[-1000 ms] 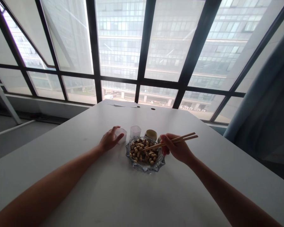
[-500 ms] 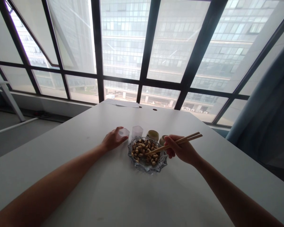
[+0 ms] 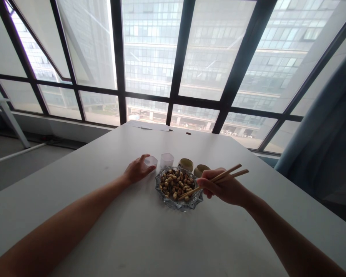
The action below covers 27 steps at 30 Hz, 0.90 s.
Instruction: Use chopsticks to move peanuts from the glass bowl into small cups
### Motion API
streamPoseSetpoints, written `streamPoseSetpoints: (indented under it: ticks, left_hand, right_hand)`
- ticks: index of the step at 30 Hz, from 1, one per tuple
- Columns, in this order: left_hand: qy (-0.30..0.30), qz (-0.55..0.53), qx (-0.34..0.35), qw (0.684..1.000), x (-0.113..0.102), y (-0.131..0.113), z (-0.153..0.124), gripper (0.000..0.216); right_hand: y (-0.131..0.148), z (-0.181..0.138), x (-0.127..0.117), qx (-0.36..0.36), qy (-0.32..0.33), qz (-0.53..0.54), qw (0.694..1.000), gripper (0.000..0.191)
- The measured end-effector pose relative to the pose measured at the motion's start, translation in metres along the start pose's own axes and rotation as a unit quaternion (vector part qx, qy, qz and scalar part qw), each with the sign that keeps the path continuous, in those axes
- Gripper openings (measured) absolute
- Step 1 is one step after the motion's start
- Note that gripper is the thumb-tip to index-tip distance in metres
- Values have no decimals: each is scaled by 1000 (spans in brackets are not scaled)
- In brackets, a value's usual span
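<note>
My right hand (image 3: 219, 186) is closed around a pair of wooden chopsticks (image 3: 230, 172). Their tips reach down among the peanuts (image 3: 173, 184) in a scalloped clear glass bowl (image 3: 165, 199). To the left of the bowl, my left hand (image 3: 138, 169) curls its thumb and fingers round a small translucent plastic cup (image 3: 150, 161). A second translucent cup (image 3: 167, 159) stands beside it. Behind the bowl are two small yellowish cups (image 3: 186, 164), and my right hand partly hides the lower part of the right-hand cup (image 3: 201, 168).
The white table (image 3: 103, 215) stretches toward a large dark-framed window (image 3: 173, 100). Papers (image 3: 151, 126) lie at its far end, near two dark round holes. A blue curtain (image 3: 320, 115) hangs at the right.
My right hand has shifted slightly right and down, and the chopsticks have spread apart at their rear ends, tips nearer the bowl's front. My left hand stays on its cup.
</note>
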<state>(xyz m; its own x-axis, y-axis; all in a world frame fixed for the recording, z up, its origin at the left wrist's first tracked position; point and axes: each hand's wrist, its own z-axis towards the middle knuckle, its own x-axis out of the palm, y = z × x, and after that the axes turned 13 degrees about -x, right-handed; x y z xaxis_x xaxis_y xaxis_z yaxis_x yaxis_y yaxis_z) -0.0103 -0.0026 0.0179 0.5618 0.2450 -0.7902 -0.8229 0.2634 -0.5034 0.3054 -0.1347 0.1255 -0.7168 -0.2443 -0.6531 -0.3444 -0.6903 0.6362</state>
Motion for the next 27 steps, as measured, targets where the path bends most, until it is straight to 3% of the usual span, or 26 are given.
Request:
streamPoseSetpoints:
  ticks: [4, 12, 21, 27]
  left_hand:
    - [-1, -3, 0, 1000, -1, 0, 0, 64]
    - [1, -6, -1, 1000, 0, -2, 0, 66]
    - [-2, -9, -1, 1000, -1, -3, 0, 64]
    - [-2, 0, -5, 1000, -2, -3, -1, 64]
  right_hand:
    - [2, 0, 2, -34, 13, -39, 999, 42]
    - [2, 0, 5, -25, 22, -25, 999, 43]
    - [3, 5, 19, -111, 14, -69, 991, 43]
    - [-1, 2, 19, -81, -11, -51, 995, 43]
